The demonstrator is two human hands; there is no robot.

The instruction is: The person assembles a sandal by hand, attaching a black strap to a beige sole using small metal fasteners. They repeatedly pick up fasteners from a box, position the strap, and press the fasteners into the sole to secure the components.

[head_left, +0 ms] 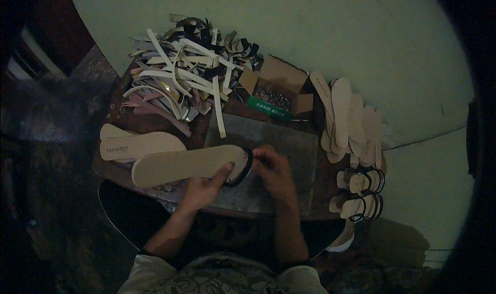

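My left hand (204,190) grips a beige sandal sole (178,165) from below, its thumb pressed on top close to the right end. A narrow black strap (249,166) loops around that end of the sole. Fingers of my right hand (274,172) are pinched together at the strap's upper part; whether they also hold something small is too dark to tell. Under both hands lies a flat grey slab (289,144). To the left, more beige soles (116,152) rest on the table, partly covered by the held one.
A heap of cut strips (191,72) covers the table's far left. Beside it stands an open cardboard box (271,105) of small metal nails. Stacked soles (341,113) line the right edge, with several black-strapped sandals (359,180) nearer me. A pale green wall (361,30) rises behind.
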